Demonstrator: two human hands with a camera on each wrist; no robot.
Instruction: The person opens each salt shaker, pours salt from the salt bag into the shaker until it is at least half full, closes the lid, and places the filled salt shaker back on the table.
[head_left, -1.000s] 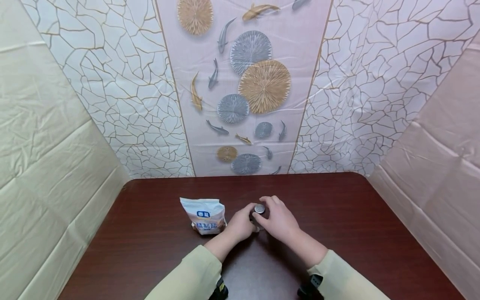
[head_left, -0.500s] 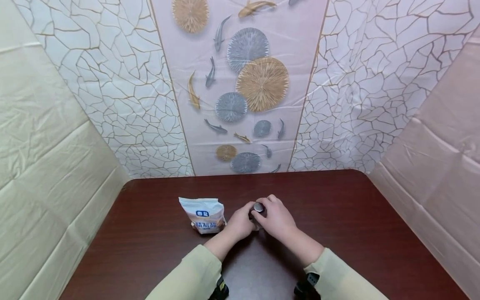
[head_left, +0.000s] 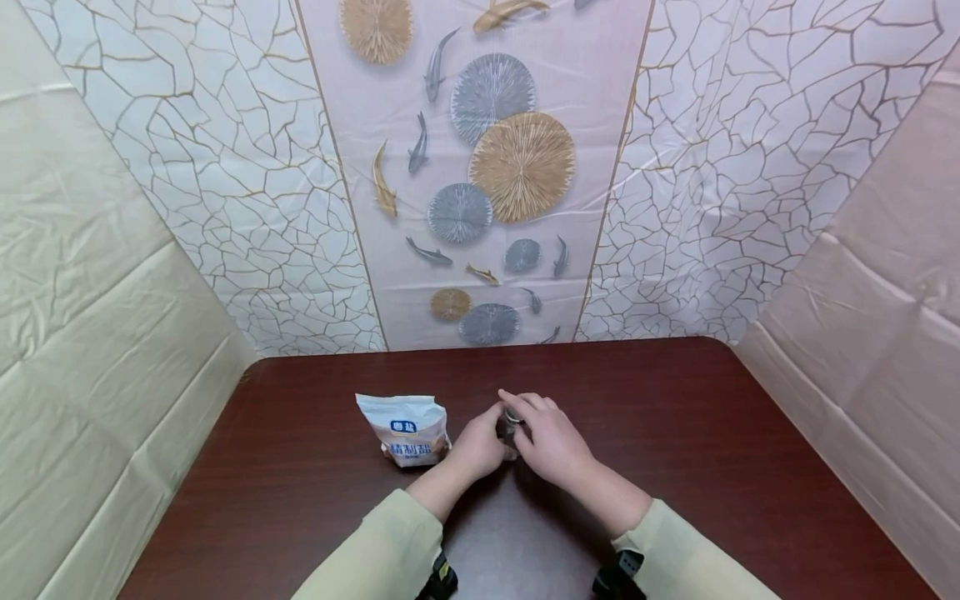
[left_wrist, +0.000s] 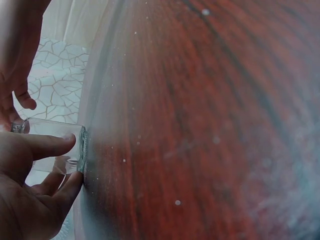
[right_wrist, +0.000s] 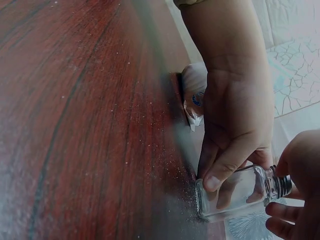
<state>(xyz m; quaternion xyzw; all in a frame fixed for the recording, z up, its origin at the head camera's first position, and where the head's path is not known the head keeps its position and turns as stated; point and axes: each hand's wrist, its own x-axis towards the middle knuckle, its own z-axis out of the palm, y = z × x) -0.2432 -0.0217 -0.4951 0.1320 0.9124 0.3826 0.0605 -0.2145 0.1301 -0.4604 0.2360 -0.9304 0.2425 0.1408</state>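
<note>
A small clear glass bottle (right_wrist: 242, 192) with a threaded neck stands upright on the table between the two hands. My left hand (head_left: 478, 447) grips it low on the body, thumb on one side and fingertips on the other near the base, as the left wrist view shows. At the top, my right hand (head_left: 553, 439) pinches the cap (right_wrist: 285, 186) between thumb and fingers, one finger reaching over it in the head view. That finger partly hides the cap. Left of the hands, a white and pink salt bag (head_left: 405, 429) with blue lettering stands upright.
The dark red-brown wooden table (head_left: 315, 517) has rounded far corners. Behind it hangs a patterned cloth (head_left: 487, 250), with plain beige sheets (head_left: 112, 333) at both sides. Fine white specks dot the tabletop in the wrist views.
The right hand's fingers have closed in on the bottle top and shifted over it, covering the silver cap that showed earlier. The left hand keeps its grip; the salt bag stays put.
</note>
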